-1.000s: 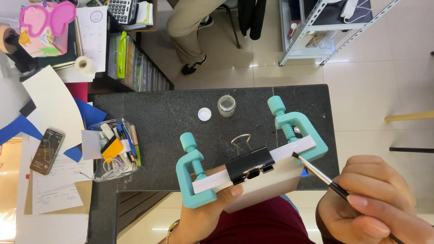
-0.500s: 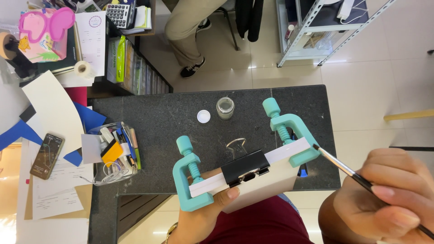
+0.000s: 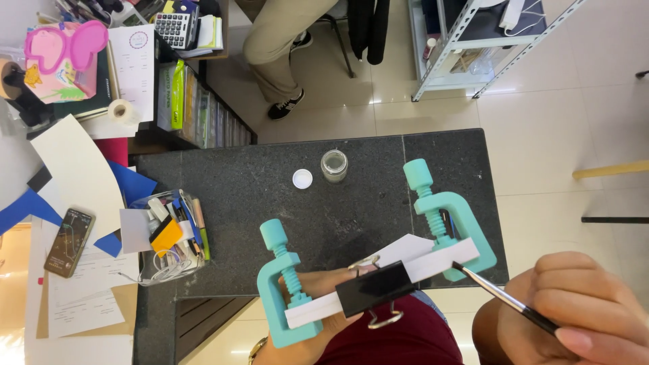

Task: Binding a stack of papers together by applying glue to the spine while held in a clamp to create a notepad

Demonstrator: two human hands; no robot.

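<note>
Here, right hand (image 3: 574,311) pinches a brush (image 3: 503,297); left hand (image 3: 318,284) grips clamped paper stack (image 3: 378,284).

left hand (image 3: 318,297) mostly hidden beneath the white stack (image 3: 382,284)

A thick white paper stack (image 3: 405,277) is held up above the dark bench (image 3: 270,196), tilted so its right end sits higher. Two teal clamps squeeze it: the left clamp (image 3: 284,290) and the right clamp (image 3: 449,216), each with a round knob on top. A black binder clip (image 3: 374,289) bites the middle of the stack, its wire loops sticking out. The left hand's fingers (image 3: 324,278) press on the stack from behind, just left of the clip. A thin brush (image 3: 503,299) with a dark handle is pinched in the right hand's fingers (image 3: 595,341); its tip touches the stack's right end, beside the right clamp.
</note>
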